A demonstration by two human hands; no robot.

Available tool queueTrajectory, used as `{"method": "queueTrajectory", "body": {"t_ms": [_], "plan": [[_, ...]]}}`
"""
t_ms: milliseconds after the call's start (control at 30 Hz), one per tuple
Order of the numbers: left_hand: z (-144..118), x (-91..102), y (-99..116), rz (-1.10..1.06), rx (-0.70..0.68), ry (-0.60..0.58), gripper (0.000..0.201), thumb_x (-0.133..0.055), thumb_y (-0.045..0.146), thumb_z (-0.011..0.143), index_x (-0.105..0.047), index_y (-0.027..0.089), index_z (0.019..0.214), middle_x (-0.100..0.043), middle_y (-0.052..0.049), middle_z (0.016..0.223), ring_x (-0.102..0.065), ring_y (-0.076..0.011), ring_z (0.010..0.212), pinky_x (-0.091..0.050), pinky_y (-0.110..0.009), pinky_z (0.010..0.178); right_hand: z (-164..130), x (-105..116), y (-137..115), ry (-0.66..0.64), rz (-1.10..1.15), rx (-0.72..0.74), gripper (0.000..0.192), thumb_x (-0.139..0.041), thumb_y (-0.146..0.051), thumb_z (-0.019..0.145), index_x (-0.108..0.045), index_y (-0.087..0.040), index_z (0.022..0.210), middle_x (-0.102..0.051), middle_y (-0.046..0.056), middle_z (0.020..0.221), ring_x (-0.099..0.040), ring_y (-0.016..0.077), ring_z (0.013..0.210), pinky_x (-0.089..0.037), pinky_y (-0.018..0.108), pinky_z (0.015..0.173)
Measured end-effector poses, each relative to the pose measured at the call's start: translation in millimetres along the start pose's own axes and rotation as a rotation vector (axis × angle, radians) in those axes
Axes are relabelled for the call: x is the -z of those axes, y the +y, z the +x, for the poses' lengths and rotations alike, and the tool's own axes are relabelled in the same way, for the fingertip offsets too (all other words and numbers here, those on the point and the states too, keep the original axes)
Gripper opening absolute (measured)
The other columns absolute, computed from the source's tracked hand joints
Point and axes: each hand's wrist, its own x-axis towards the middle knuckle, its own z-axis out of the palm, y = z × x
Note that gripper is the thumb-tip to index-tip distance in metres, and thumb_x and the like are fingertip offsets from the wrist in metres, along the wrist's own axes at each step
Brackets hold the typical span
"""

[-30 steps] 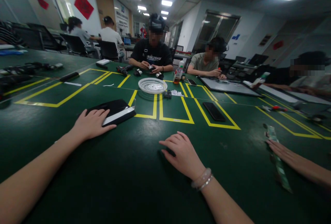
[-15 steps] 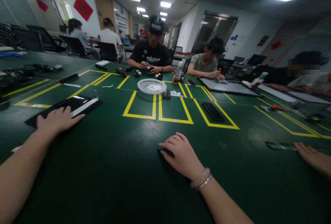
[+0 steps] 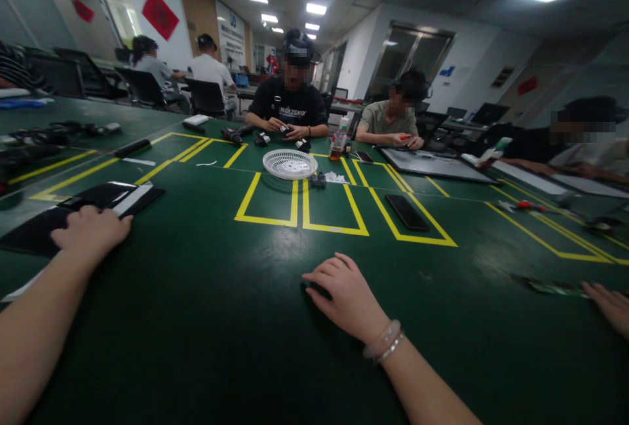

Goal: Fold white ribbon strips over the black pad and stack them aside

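Your left hand (image 3: 93, 232) lies on the flat pouch (image 3: 39, 221) at the left of the table (image 3: 221, 320); your right hand (image 3: 344, 293) is at its near middle, well apart from the pouch. Beyond your right hand, to its right, the phone (image 3: 407, 212) lies inside a taped outline (image 3: 426, 241). Straight ahead sits the basket (image 3: 271, 166), with the bottle (image 3: 337, 147) behind it to the right and the drill (image 3: 236, 133) behind it to the left.

White basket (image 3: 289, 175), bottle (image 3: 337, 145), red wall poster (image 3: 160, 14)
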Motion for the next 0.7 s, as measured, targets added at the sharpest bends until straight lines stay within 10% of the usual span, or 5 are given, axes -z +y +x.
{"method": "queueTrajectory", "body": {"t_ms": [167, 400, 700], "plan": [[-0.2, 8.8, 8.8, -0.187, -0.518, 0.070, 0.051, -0.035, 0.049, 0.078, -0.052, 0.012, 0.048, -0.063, -0.024, 0.112, 0.023, -0.0382, 0.138, -0.010, -0.068, 0.084, 0.7, -0.1, -0.6, 0.005, 0.004, 0.004, 0.023, -0.060, -0.026, 0.092, -0.068, -0.028, 0.113, -0.070, 0.001, 0.102, -0.061, 0.0207, 0.102, -0.029, 0.050, 0.110], [-10.2, 13.9, 42.9, -0.215, -0.514, 0.116, 0.053, -0.041, 0.055, 0.076, -0.071, 0.013, 0.085, -0.066, -0.022, 0.102, -0.001, -0.0394, 0.144, -0.006, -0.063, 0.099, 0.2, 0.0, -0.1, 0.004, 0.005, 0.008, 0.024, -0.060, -0.025, 0.092, -0.068, -0.028, 0.114, -0.070, 0.002, 0.103, -0.061, 0.0211, 0.103, -0.031, 0.051, 0.110], [-73.8, 17.0, 169.6, -0.236, -0.773, -0.237, 0.047, -0.045, 0.042, 0.097, -0.056, 0.019, 0.136, -0.058, -0.011, 0.126, -0.056, -0.0302, 0.111, -0.049, -0.045, 0.094, -0.8, -3.7, 1.8, 0.067, 0.034, 0.046, 0.033, -0.065, -0.023, 0.088, -0.062, -0.029, 0.121, -0.063, 0.004, 0.126, -0.057, 0.0211, 0.118, -0.031, 0.050, 0.113]]}}
